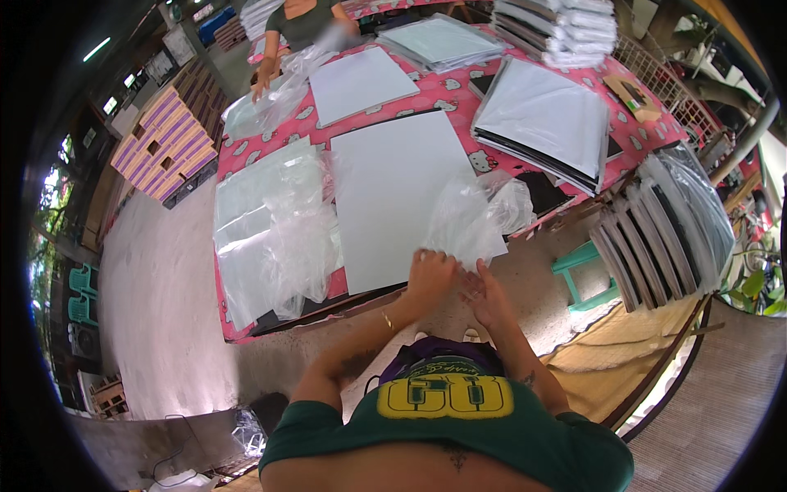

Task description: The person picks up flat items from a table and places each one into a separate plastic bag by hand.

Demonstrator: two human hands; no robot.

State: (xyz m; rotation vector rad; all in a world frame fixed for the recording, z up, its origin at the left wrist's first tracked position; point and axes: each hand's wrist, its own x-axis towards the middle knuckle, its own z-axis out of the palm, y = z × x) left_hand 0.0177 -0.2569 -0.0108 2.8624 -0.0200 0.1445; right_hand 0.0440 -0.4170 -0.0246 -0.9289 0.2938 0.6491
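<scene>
1. The left hand (434,277) had its fingers curled, pinching the near edge of a clear plastic bag (463,215);
2. the right hand (488,297) was just beside it, fingers partly extended; whether it pinched the film, I could not tell;
3. the bag lay crumpled over the near right part of a large white board (385,205);
4. the board lay on a pink patterned tablecloth (484,160); a pile of clear bags (275,234) lay left of it;
5. across the table, a co-worker's hand (261,80) was at more plastic.
</scene>
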